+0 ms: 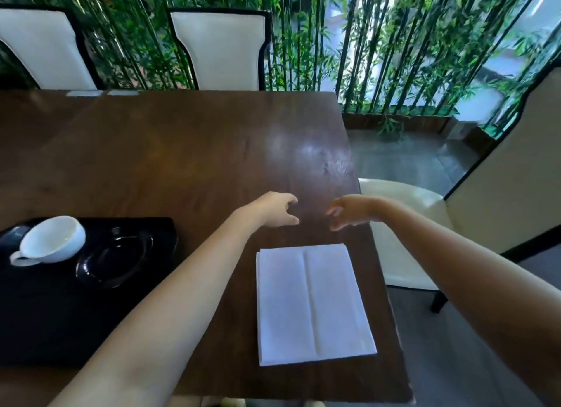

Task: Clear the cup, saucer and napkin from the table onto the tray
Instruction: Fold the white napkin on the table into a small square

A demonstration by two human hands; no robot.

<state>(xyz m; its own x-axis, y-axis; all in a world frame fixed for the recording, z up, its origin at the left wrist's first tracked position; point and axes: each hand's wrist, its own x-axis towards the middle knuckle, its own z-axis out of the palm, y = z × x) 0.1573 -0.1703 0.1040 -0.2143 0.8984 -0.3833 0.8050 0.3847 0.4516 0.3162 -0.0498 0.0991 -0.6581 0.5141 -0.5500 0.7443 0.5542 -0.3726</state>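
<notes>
A black tray [45, 321] lies at the left of the dark wooden table [182, 151]. On the tray a white cup [53, 239] stands tilted, and a black saucer [115, 259] sits just right of it. A folded white napkin [314, 303] lies flat on the table near its right front corner. My left hand [274, 210] and my right hand [349, 210] hover side by side just beyond the napkin's far edge. Both have fingers apart and curled, and hold nothing.
Two white chairs with black frames [221, 48] stand behind the table. A cream chair [403, 224] sits off the table's right edge. A bamboo screen [394, 42] fills the background. The table's right edge runs close to the napkin.
</notes>
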